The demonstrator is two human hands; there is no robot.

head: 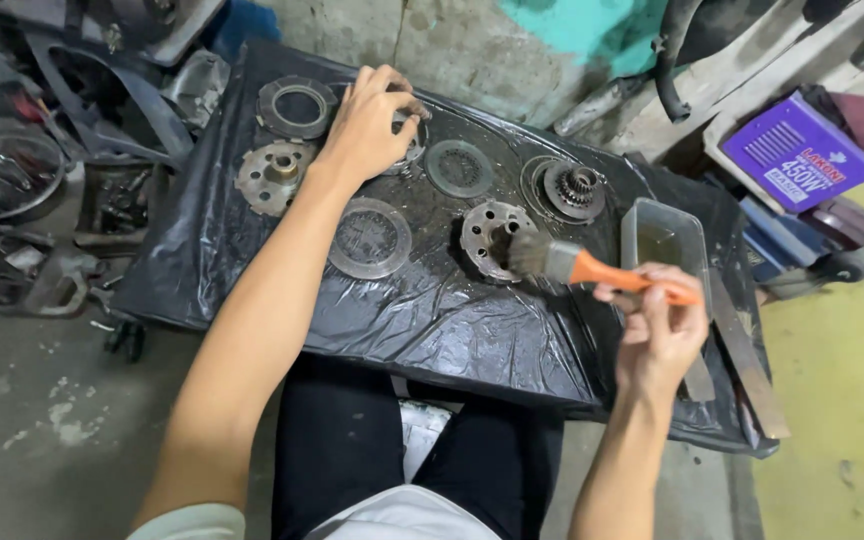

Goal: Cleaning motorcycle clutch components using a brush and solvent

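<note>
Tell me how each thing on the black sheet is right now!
paintbrush: held in right hand, bristles on the holed metal disc.
round plate: under left hand, fingers gripping it.
metal tray: open, oily liquid inside.
gear hub: lying flat, untouched.
black sheet: wet, shiny.

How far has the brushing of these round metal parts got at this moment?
Seemingly early to midway. Done: round discs and hubs lie spread on the black sheet, which glistens wet. In hand: the right hand holds an orange-handled brush with its bristles on the holed hub; the left hand touches a part at the far edge. Left: the ring and toothed hub look dull and grimy.
</note>
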